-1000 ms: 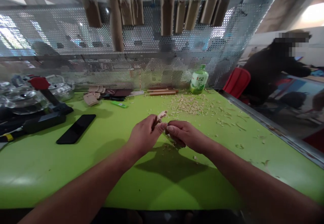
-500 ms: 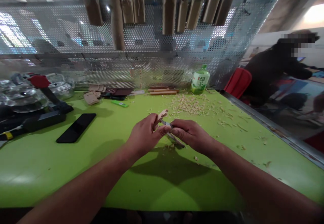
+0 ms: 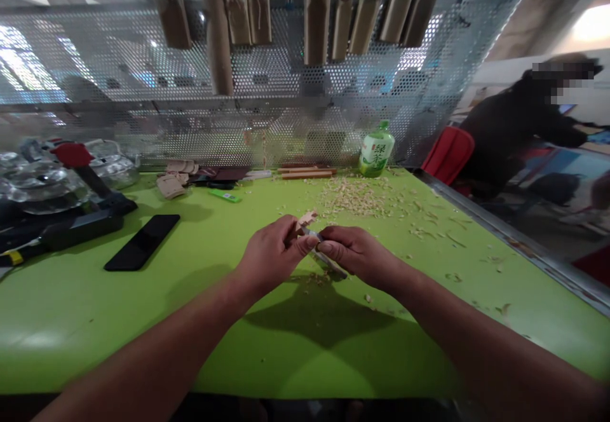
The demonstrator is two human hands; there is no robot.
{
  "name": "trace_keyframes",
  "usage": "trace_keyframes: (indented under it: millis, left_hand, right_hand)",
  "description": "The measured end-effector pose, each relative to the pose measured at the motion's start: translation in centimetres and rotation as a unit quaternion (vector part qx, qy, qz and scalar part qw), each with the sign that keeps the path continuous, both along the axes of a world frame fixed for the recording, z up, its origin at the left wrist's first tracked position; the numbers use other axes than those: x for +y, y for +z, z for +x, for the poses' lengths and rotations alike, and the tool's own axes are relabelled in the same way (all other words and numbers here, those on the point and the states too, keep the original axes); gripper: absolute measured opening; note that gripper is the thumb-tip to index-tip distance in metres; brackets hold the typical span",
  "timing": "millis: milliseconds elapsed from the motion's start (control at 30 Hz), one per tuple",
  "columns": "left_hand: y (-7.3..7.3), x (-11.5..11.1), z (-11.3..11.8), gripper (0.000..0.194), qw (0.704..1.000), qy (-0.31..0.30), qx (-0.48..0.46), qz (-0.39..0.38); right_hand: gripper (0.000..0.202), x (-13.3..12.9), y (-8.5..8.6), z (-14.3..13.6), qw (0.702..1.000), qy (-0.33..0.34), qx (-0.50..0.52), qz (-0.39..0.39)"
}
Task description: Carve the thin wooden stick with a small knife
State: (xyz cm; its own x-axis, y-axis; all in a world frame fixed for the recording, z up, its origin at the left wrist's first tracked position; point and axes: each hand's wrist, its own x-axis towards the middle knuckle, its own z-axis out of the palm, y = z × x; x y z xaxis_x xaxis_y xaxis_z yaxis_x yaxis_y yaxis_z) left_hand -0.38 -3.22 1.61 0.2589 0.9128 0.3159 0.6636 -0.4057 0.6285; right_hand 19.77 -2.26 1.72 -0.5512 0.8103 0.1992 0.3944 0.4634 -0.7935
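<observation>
Over the middle of the green table, my left hand (image 3: 271, 250) is closed around a small piece of pale wood (image 3: 307, 219), whose notched end sticks up past the fingers. Close against it, my right hand (image 3: 357, 250) is closed on a carving knife (image 3: 312, 234); its grey blade lies at the wood between the two hands. The left thumb presses near the blade, close to the right thumb. A narrow greyish length (image 3: 334, 267) slants down below the fingers; whether it belongs to the knife or the wood I cannot tell. Small shavings lie beneath.
Wood shavings (image 3: 355, 196) are scattered towards the back right, near a green tea bottle (image 3: 376, 150). A black phone (image 3: 143, 242) lies at left, beside a red-and-black tool (image 3: 90, 171) and glass pots. Wood pieces (image 3: 171, 185) sit behind. Beyond the right edge, a person (image 3: 515, 123) leans over another table.
The wood piece has tipped slightly lower and my hands have shifted only a little. Both grips stay the same.
</observation>
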Motion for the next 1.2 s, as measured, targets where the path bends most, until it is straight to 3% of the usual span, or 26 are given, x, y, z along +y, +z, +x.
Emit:
trace_keyframes:
  millis: [333,567,933,1067,1200]
  left_hand:
    - [0.3,0.0,-0.1,0.045,0.998,-0.010,0.050,0.025]
    - [0.2,-0.6,0.3,0.039,0.996,0.045,0.062,0.036]
    - [0.0,-0.4,0.6,0.036,0.999,0.048,0.005,0.008]
    - [-0.3,0.1,0.6,0.038,0.997,0.024,-0.059,-0.045]
    - [-0.5,0.5,0.4,0.037,0.973,-0.019,-0.164,-0.160]
  right_hand:
    - [0.040,0.2,-0.1,-0.2,1.000,0.004,-0.016,-0.014]
    - [0.042,-0.1,-0.3,-0.6,0.990,-0.064,-0.096,0.080]
    - [0.041,-0.5,-1.0,-1.1,0.951,-0.147,-0.172,0.211]
    - [0.044,-0.2,-1.1,-1.2,0.967,-0.139,-0.147,0.154]
    - [0.042,0.2,-1.1,-1.0,0.981,-0.135,-0.113,0.077]
